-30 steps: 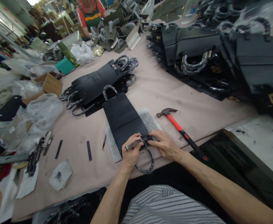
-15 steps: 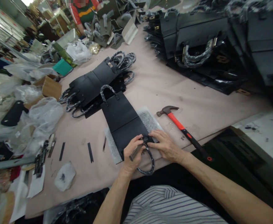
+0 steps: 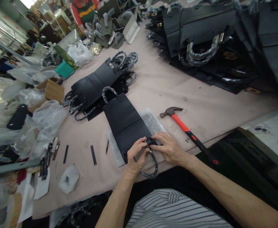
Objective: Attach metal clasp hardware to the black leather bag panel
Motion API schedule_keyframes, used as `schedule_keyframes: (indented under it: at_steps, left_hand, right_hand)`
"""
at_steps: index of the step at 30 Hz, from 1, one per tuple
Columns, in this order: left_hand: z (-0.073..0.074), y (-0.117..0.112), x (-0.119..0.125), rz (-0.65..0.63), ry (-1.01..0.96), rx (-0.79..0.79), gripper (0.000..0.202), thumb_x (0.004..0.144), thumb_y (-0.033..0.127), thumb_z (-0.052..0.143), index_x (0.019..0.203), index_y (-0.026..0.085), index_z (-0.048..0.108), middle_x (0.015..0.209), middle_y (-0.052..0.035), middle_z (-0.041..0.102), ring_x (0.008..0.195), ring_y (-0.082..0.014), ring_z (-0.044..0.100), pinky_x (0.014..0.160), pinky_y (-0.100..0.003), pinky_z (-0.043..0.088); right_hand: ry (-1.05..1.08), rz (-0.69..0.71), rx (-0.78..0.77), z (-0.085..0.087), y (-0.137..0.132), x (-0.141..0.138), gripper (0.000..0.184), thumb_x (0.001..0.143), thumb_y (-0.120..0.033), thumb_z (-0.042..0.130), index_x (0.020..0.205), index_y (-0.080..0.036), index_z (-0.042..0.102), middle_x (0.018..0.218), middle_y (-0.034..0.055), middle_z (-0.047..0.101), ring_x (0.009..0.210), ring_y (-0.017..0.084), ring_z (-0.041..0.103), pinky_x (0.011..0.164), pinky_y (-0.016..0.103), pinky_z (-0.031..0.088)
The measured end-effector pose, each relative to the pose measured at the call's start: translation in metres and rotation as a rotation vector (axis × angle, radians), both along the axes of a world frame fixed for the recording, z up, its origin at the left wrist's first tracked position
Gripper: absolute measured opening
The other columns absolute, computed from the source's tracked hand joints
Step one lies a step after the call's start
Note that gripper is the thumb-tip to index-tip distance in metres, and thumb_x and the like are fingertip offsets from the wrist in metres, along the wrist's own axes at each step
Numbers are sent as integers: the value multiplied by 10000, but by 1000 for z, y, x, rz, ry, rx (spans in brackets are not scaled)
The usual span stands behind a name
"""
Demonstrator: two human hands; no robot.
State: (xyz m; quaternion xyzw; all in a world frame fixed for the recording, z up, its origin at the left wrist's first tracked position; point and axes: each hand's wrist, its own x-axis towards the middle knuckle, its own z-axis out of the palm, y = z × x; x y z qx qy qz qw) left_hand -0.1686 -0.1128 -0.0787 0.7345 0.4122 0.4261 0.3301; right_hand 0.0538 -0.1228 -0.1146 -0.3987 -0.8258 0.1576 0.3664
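A black bag panel (image 3: 129,123) lies on a pale, speckled slab (image 3: 153,122) at the table's front edge. One plastic-wrapped handle (image 3: 109,91) stands at its far end; the near handle (image 3: 156,166) loops toward my body. My left hand (image 3: 134,163) is closed around a short tool with a grey-brown grip (image 3: 140,154), its tip at the near handle's tab. From the other side, my right hand (image 3: 171,149) pinches that black tab, thumb and fingers almost meeting the left ones. What lies between the fingertips is partly hidden.
A claw hammer (image 3: 181,123) with a red and black handle lies to the right. Stacked black bag panels (image 3: 93,82) sit beyond; a larger pile (image 3: 205,28) is at the back right. Plastic bags (image 3: 49,117) and a cardboard box (image 3: 54,90) crowd the left. Another person (image 3: 81,15) is at the far side.
The view has shifted slightly. Both hands stay at the same tab, with the tool held in nearly the same position.
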Motion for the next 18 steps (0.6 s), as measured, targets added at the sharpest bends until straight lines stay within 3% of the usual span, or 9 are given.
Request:
schedule_keyframes:
  at_steps: [9, 18]
  left_hand:
    - [-1, 2, 8, 47, 22, 111, 102, 979, 177, 661, 1075, 175, 695, 1192, -131, 736, 1124, -251, 721, 996, -434, 621]
    - [1, -6, 12, 114, 51, 139, 109, 964, 136, 657, 1067, 162, 681, 1197, -146, 718, 1131, -254, 709, 999, -439, 615]
  right_hand:
    - [13, -5, 53, 1, 1, 0, 370, 926, -105, 490, 1188, -236, 717, 1365, 148, 583, 1347, 283, 501, 1102, 559, 467]
    - [16, 18, 4, -2, 0, 1, 403, 907, -99, 504, 1224, -254, 699, 1401, 137, 561, 1373, 292, 481, 1115, 568, 456]
